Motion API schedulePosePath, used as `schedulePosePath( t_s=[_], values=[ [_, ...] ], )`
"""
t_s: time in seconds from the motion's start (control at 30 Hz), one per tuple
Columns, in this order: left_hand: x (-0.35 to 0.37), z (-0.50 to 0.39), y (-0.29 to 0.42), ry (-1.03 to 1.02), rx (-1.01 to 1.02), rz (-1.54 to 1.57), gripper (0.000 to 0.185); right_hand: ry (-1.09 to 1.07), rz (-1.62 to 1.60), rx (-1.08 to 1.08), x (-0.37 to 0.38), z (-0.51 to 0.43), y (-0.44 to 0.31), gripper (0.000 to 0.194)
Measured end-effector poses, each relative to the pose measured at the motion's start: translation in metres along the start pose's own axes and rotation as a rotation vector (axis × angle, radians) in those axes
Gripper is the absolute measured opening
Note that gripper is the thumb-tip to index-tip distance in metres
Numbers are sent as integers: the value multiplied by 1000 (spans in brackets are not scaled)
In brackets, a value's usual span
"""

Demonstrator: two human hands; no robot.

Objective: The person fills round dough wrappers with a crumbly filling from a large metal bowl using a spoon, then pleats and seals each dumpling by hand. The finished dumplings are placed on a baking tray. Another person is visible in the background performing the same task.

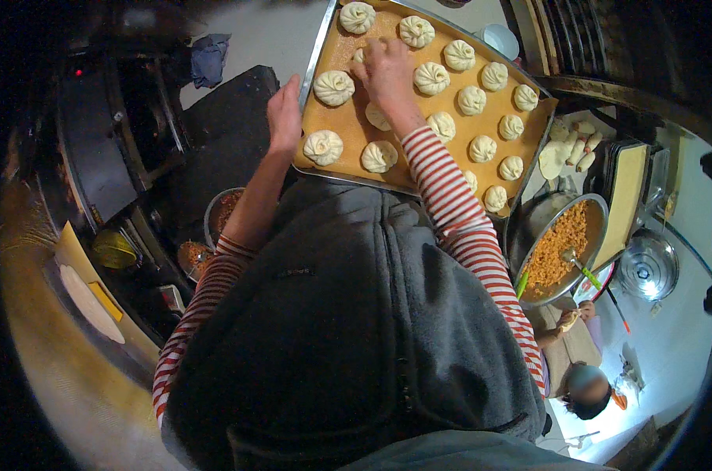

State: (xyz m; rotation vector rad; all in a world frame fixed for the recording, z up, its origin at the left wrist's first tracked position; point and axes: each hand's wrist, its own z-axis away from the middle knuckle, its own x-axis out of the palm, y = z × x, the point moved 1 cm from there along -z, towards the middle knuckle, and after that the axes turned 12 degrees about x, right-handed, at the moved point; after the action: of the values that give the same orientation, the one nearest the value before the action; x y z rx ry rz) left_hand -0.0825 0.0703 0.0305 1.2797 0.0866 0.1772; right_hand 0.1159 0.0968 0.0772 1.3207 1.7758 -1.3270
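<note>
My left hand is at the left rim of a metal baking tray, gripping its edge; part of the fingers is hidden. The tray lies tilted in front of my body, lined with brown baking paper. Rows of pleated dough buns sit spaced out on the paper. Over the left half of the tray, the fingers of my right hand curl around one bun, covering much of it. Another bun is half hidden beneath my right wrist.
On the right stands a steel bowl of orange-brown filling with a green-handled spoon. Beyond it are stacked trays, a glass lid and rolled dough pieces. A seated person holds dough. Filling bowls stand at left.
</note>
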Motion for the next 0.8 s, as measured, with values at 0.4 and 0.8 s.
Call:
schedulePosePath(
  t_s=[0.4, 0.8],
  values=[
    [3, 1, 6, -5, 42, -45, 49, -231, -76, 99, 32, -55, 19, 24],
    [2, -3, -1, 34, 22, -113, 51, -210, -229, -150, -27, 45, -6, 31]
  ],
)
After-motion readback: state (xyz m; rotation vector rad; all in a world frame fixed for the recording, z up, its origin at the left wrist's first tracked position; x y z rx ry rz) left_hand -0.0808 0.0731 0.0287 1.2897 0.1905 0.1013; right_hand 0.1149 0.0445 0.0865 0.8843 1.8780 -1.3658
